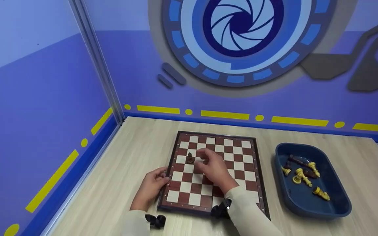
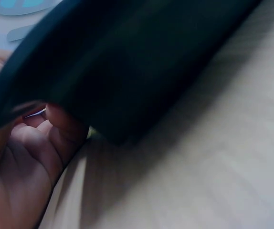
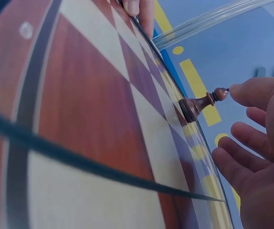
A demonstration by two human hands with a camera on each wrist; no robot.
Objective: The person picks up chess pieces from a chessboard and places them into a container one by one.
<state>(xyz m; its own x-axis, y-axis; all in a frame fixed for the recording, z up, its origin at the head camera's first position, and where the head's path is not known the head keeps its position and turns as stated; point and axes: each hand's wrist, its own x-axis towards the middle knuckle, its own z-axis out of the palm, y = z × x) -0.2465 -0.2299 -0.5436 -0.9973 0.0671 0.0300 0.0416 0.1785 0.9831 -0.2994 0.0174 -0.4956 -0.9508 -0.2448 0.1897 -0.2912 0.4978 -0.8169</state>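
A brown-and-white chessboard (image 1: 195,200) lies on the table with one dark brown bishop (image 1: 190,158) upright on its left part. Just to the right of that piece is my right hand (image 1: 216,167), its fingers loosely bent and apart, nothing between them. In the right wrist view, the thumb tip (image 3: 239,93) overlaps the knob of the bishop (image 3: 201,106). My left hand (image 1: 151,185) holds the board's left edge between thumb and fingers. The left wrist view has the board's dark side (image 2: 127,62) up close, with the left hand (image 2: 22,176) at its edge.
To the right of the board stands a dark blue tray (image 1: 336,209) with several cream and brown chess pieces lying in it. A blue printed wall (image 1: 136,72) rises behind the table (image 1: 123,144), and another wall (image 1: 38,124) closes the left side.
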